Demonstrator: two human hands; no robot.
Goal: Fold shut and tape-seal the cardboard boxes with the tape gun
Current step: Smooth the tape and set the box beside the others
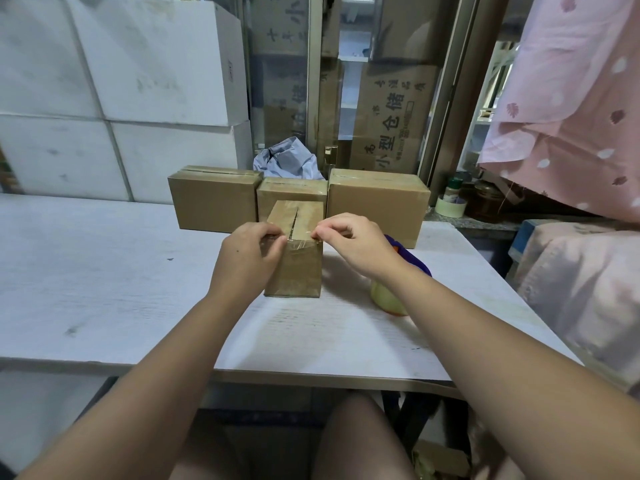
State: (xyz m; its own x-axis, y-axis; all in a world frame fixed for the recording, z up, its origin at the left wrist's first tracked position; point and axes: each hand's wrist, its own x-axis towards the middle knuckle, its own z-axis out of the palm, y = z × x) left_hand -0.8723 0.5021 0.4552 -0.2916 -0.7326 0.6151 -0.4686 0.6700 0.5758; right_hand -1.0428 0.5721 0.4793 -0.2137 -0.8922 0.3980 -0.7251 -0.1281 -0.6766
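A small box [294, 268] stands in the middle of the white worktop [104, 271], right in front of the person. Both hands are on its near top edge. The left hand [251, 252] is at 9 o'clock from the box. Its fingers curl over the near left corner and hold it. The right hand [348, 242] is at 3 o'clock. Its fingertips are pressed together and pinch the clear tape [300, 247] at the near right corner. The shiny tape lies across that near edge and goes down the front side.

The crack between the top flaps runs from 6 o'clock to 12 o'clock, straight away from the person. It looks open, and I think no tape covers it yet. So the next strip should go along that crack.

The tape gun [412, 263] lies on the worktop at 4 o'clock from the box, partly hidden behind the right arm. The right hand is much nearer to it, so that hand should pick it up. A row of three more boxes [377, 206] stands at 12 o'clock.
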